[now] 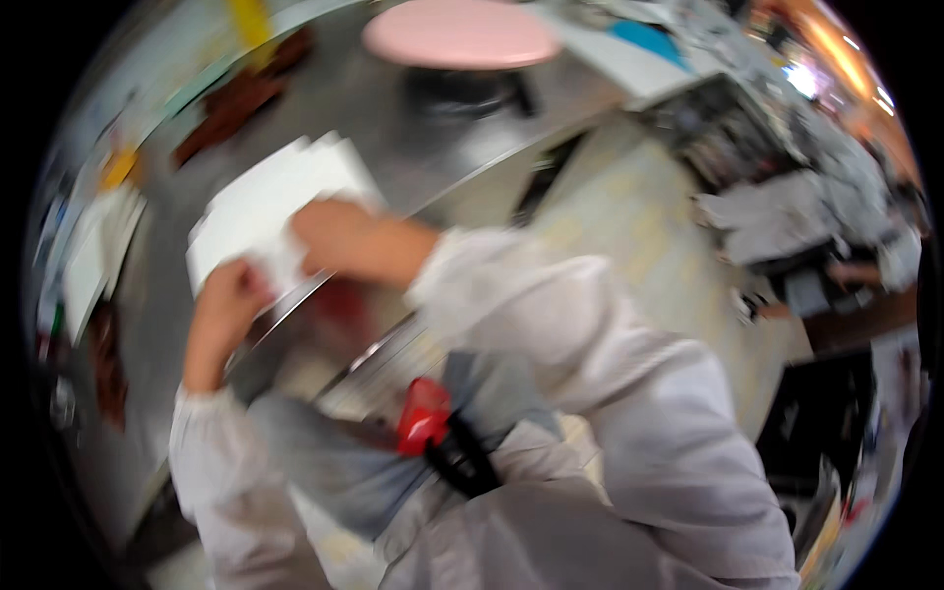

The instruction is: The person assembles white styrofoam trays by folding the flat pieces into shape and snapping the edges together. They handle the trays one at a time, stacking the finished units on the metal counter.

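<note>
A stack of white sheets (280,187) with uneven, stepped corners lies on the metal table (172,324), close to its near edge. My left hand (228,300) is at the stack's near left side, its fingers curled together against the sheets; what they pinch is too blurred to make out. Across the near right part of the stack reaches my right hand (344,239), bent at the wrist. Its fingers are smeared by motion and partly hidden, so their grip does not show. White sleeves cover both forearms.
A pink round-topped stand (462,34) with a dark base is at the table's far side. Brown pieces (231,108) and more white sheets (93,256) lie to the left. A red object with a black strap (425,418) is at my lap. People (826,216) sit at far right.
</note>
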The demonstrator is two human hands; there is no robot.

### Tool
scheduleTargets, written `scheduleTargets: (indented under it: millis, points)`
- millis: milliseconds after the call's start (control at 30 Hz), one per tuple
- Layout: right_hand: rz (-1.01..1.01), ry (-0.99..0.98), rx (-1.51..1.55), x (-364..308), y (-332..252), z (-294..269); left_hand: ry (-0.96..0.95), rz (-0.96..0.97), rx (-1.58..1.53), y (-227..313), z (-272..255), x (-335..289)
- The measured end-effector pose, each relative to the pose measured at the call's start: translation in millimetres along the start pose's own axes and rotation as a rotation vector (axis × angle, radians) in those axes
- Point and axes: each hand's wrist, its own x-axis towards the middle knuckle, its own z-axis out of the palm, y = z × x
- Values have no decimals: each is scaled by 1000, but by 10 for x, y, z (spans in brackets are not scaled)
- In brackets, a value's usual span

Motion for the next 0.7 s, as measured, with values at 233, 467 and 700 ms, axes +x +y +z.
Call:
scheduleTargets:
  millis: [233, 467, 700]
  points:
    - [26, -149, -64, -149, 10, -382, -114, -20, 32, 4, -282, -94]
    - [76, -122, 199, -476, 319, -647, -42, -30, 193, -290, -502, -450]
    - [-269, 208, -15, -861, 706, -461, 314, 351, 297, 21, -343, -726]
